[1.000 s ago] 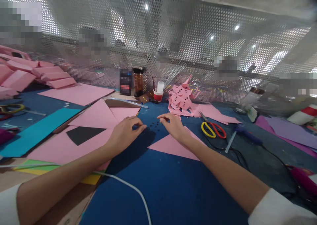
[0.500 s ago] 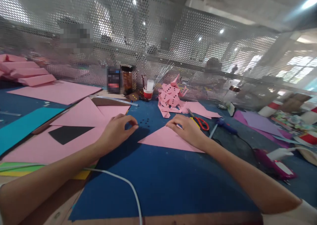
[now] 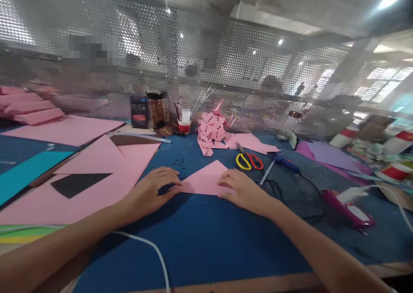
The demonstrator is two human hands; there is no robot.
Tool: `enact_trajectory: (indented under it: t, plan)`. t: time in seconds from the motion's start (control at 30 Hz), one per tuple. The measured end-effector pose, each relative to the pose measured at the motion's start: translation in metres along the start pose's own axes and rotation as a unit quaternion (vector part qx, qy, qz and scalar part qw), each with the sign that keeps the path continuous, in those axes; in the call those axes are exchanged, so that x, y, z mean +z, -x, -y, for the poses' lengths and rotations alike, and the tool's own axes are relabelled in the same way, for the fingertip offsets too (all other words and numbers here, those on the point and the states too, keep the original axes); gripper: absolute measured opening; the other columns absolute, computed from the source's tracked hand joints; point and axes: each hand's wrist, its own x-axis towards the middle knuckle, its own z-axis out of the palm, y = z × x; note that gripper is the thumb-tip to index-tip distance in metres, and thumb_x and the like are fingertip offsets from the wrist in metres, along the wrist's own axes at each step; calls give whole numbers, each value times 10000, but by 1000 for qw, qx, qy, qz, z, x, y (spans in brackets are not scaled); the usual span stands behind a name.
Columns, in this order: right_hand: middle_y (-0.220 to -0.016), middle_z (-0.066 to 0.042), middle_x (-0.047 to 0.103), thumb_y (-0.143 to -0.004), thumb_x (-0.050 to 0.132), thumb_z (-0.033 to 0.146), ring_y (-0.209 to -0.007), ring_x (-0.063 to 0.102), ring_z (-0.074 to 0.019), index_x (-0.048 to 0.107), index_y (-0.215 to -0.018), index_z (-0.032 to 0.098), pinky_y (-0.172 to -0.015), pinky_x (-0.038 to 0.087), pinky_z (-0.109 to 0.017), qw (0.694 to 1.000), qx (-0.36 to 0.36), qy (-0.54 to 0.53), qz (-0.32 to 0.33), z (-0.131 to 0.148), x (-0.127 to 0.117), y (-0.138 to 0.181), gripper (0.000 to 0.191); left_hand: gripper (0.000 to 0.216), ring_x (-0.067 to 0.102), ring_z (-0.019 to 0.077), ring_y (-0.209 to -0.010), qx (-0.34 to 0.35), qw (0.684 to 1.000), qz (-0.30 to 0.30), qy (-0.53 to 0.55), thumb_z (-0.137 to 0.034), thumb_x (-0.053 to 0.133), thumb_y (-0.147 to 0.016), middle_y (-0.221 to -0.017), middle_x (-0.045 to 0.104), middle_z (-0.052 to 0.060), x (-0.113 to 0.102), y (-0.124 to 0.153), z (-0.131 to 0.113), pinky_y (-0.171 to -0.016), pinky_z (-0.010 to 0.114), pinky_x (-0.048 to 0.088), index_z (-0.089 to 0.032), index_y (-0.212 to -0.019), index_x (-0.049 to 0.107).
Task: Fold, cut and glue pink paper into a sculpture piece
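A folded pink paper triangle (image 3: 206, 179) lies on the blue table mat between my hands, its peak pointing away from me. My left hand (image 3: 155, 187) has its thumb and fingertips closed at the left corner of the paper. Over the right end lies my right hand (image 3: 243, 189), its fingers curled on the paper and its thumb at the near edge; the right corner is hidden beneath it. Tiny black dots (image 3: 180, 163) are scattered just past my left fingertips. Behind the triangle stands a pink folded-paper figure (image 3: 212, 129) with black dots on it.
Scissors (image 3: 248, 161) and a blue glue gun (image 3: 287, 161) lie to the right, near a magenta device (image 3: 348, 209) with cords. Pink sheets (image 3: 122, 196) and a black paper piece (image 3: 80, 184) are at left. A white cable (image 3: 155, 245) crosses the front. A perforated metal screen (image 3: 232, 56) stands behind.
Both hands have come down toward me onto the paper, the left one from above the mat to the left corner. The triangle now sits nearer the left hand. The view has shifted slightly.
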Motion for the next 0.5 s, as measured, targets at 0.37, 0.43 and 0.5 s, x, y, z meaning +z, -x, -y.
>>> enact_trajectory:
  t: [0.37, 0.43, 0.5]
  plan:
    - [-976, -66, 748, -1054, 564, 260, -956, 675, -210, 686, -966, 175, -887, 468, -359, 994, -63, 30, -85, 5, 1, 1, 172, 183, 695, 200, -1167, 104, 992, 12, -67, -346, 594, -1028, -1152, 785, -8, 4, 3, 13, -1158, 423, 416, -292, -1156, 714]
    - [-981, -64, 749, -1056, 566, 269, -955, 676, -207, 686, -975, 174, -883, 465, -353, 994, -64, 19, -82, 5, 0, 2, 173, 157, 703, 192, -1140, 97, 994, 4, -57, -322, 586, -1033, -1099, 790, -18, 4, 3, 12, -1156, 416, 420, -281, -1100, 722]
    - [-994, -61, 749, -1059, 568, 280, -970, 676, -207, 688, -997, 174, -893, 460, -353, 996, -64, 11, -69, 6, -1, 4, 172, 137, 704, 190, -1126, 88, 995, 5, -53, -304, 596, -1026, -1071, 789, -25, 4, 2, 12, -1169, 421, 413, -277, -1071, 723]
